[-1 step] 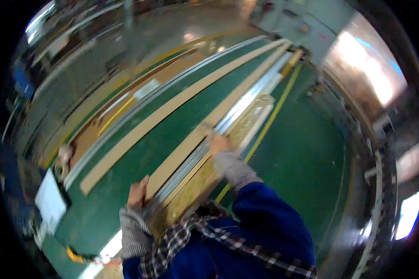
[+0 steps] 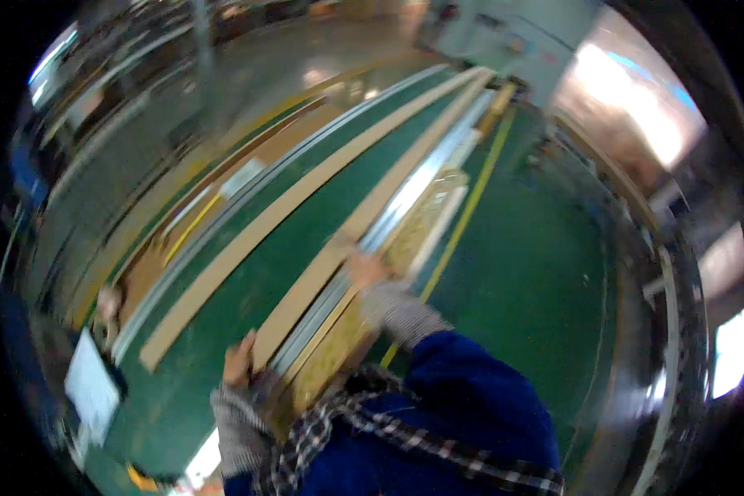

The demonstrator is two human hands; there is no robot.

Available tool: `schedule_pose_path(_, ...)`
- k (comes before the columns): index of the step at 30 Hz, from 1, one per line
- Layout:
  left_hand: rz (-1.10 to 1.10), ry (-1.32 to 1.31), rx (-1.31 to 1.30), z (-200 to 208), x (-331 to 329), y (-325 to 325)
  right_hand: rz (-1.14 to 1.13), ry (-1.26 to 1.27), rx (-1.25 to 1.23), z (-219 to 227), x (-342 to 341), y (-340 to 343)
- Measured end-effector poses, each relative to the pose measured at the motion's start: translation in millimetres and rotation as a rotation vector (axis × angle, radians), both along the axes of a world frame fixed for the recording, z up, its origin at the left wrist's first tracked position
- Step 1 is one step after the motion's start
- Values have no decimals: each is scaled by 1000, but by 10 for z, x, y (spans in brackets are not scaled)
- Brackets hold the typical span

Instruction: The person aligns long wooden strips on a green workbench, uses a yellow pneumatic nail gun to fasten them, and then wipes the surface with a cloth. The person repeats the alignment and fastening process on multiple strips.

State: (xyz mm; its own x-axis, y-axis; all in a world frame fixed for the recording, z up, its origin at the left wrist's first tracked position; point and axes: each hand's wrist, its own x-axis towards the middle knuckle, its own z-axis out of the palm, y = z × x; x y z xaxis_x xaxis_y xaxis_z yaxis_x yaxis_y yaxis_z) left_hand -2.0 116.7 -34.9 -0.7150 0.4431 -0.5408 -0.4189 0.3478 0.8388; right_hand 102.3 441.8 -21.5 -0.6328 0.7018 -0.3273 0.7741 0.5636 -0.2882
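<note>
A long tan strip (image 2: 314, 277), cardboard-like, runs away from me along a green-topped table (image 2: 248, 298). My left hand (image 2: 240, 360) is closed at its near end, thumb up against the edge. Farther along, my right hand (image 2: 365, 269) reaches over the strip from the right side; its fingers are blurred. Directly right of the strip lie long silvery metal profiles (image 2: 401, 202), partly covered by my right hand. Beside them is a yellowish plastic-wrapped bundle (image 2: 329, 357), hidden in part by my right forearm. A second tan strip (image 2: 223, 285) lies apart on the left.
Grey metal rails (image 2: 248, 198) run along the table's left side. Beyond them is a brown board with a yellow strip (image 2: 193, 230) and a pale sheet (image 2: 241, 178). A roll of tape (image 2: 107, 304) and a white panel (image 2: 93, 388) are at the near left. A yellow line (image 2: 475, 194) runs to the right.
The view has shifted a little, so the table sits slightly lower and farther left. Both hands stay at about the same places along the strip.
</note>
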Motion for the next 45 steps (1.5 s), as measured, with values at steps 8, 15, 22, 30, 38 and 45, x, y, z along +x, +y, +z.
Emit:
schedule_pose_path(8,-20,36,-102,-47,-83,12,741,315,-38,-507,174,-1494)
schedule_pose_path(15,-105,52,-100,236,54,167,-18,420,-13,-291,111,82)
schedule_pose_path(22,-74,39,-66,-122,-112,41,600,395,-170,-624,145,-1682)
schedule_pose_path(30,66,4,-35,137,116,186,364,311,72,-491,282,-676)
schedule_pose_path(38,-62,113,-33,-85,-65,34,569,311,-97,-364,352,-1636)
schedule_pose_path(45,-39,58,0,-29,-16,-11,743,352,-37,-362,435,-1265)
